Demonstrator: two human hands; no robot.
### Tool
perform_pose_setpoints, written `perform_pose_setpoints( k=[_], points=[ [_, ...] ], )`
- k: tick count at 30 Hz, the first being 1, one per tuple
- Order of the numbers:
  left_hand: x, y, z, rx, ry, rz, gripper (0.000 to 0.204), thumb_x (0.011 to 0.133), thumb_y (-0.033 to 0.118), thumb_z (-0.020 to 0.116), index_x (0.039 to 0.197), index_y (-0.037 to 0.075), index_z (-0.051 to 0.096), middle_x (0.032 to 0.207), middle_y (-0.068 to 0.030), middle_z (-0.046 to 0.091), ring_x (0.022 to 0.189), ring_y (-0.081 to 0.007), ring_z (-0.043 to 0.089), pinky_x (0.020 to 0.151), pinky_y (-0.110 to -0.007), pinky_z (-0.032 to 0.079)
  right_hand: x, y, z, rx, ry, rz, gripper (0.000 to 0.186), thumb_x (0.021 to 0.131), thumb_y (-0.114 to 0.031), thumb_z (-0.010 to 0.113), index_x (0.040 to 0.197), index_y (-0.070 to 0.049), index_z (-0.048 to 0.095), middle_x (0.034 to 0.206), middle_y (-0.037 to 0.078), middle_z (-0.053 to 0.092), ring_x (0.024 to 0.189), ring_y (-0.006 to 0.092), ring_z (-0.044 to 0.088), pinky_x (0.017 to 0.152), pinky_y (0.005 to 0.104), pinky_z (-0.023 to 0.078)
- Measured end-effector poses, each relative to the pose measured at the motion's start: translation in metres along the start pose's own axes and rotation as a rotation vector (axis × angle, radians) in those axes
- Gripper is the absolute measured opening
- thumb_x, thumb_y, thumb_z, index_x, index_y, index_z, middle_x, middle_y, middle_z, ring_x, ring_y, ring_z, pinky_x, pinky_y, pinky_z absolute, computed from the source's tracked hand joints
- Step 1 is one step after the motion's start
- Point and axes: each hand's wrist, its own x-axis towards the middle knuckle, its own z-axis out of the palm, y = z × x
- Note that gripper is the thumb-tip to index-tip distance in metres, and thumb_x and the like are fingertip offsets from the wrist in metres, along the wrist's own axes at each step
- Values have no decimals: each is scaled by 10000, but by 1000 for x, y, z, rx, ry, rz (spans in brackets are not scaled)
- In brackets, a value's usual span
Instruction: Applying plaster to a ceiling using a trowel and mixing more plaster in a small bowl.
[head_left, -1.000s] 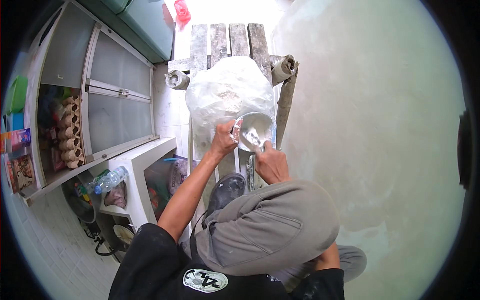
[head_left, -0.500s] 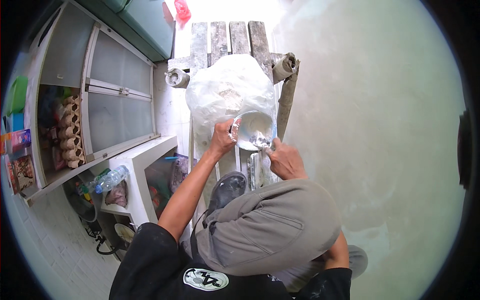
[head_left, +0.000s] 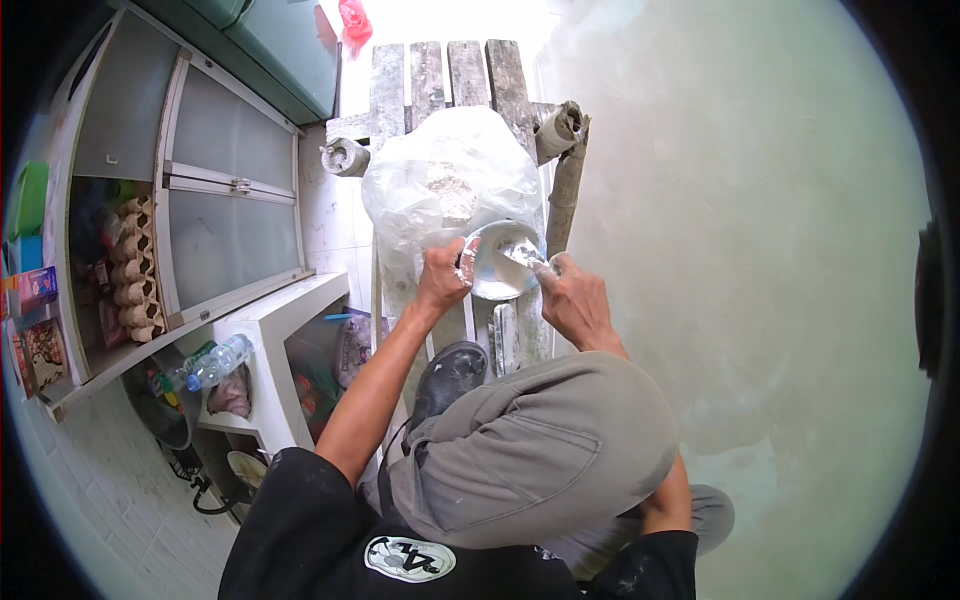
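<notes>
My left hand (head_left: pixel 441 277) is closed on the left side of a round, light-blue-rimmed container (head_left: pixel 487 288), its fingers smeared white. Inside the container lies white paste. My right hand (head_left: pixel 577 303) grips the handle of a small putty knife (head_left: pixel 521 252), whose paste-coated blade dips into the container from the right rim. Just beyond, a large clear plastic bag (head_left: pixel 450 145) lies on the slatted wooden bench (head_left: pixel 466 70), with whitish powder (head_left: pixel 452 198) showing in it. A flat, white-smeared strip-like piece (head_left: pixel 503 335) rests on the bench below the container.
My dark shoe (head_left: pixel 453 378) is on the bench, below my left hand. On the left stand a cabinet with frosted panels (head_left: pixel 235 240), stacked egg trays (head_left: pixel 137 270), a white shelf (head_left: pixel 300 310) and a plastic bottle (head_left: pixel 222 362). Bare greenish floor (head_left: pixel 740 250) stretches to the right.
The putty knife's blade has moved up and away from the container's near rim toward its middle. My right hand has turned and shifted slightly right; my left hand keeps its hold.
</notes>
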Motion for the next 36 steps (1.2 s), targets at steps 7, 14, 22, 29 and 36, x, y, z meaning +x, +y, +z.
perform_pose_setpoints(
  k=[7,14,22,29,36],
  points=[
    [-5,0,0,14,-2,-49,289,963,101,630,713,-3,528,580,-262,487,512,-438,538,461,-443,370,-20,-10,16,93,-114,65,197,852,-104,621,1006,-72,740,888,196,616,680,385,671,608,475,548],
    [-9,5,10,30,43,21,281,983,123,610,742,-8,552,583,-237,460,470,-389,441,468,-418,361,-29,-21,30,49,-67,156,159,863,-137,634,960,-53,728,817,202,633,678,394,668,624,472,545],
    [-10,3,4,10,19,-10,222,955,81,625,756,7,559,587,-255,508,508,-424,550,464,-451,376,-20,-15,13,149,69,255,199,890,-191,636,965,-37,738,740,160,671,716,380,685,654,487,534],
    [-8,2,6,10,54,29,250,976,99,609,759,-17,568,568,-233,458,459,-382,454,466,-417,360,-38,-21,36,739,70,548,216,891,-169,661,996,-1,748,776,209,706,716,395,676,630,435,507],
    [-5,0,3,-7,51,-8,230,970,100,613,777,-20,580,597,-249,484,501,-405,495,473,-429,374,-50,-26,30,177,7,232,197,823,-190,712,991,-122,789,837,164,637,696,362,672,623,460,527]
  ],
)
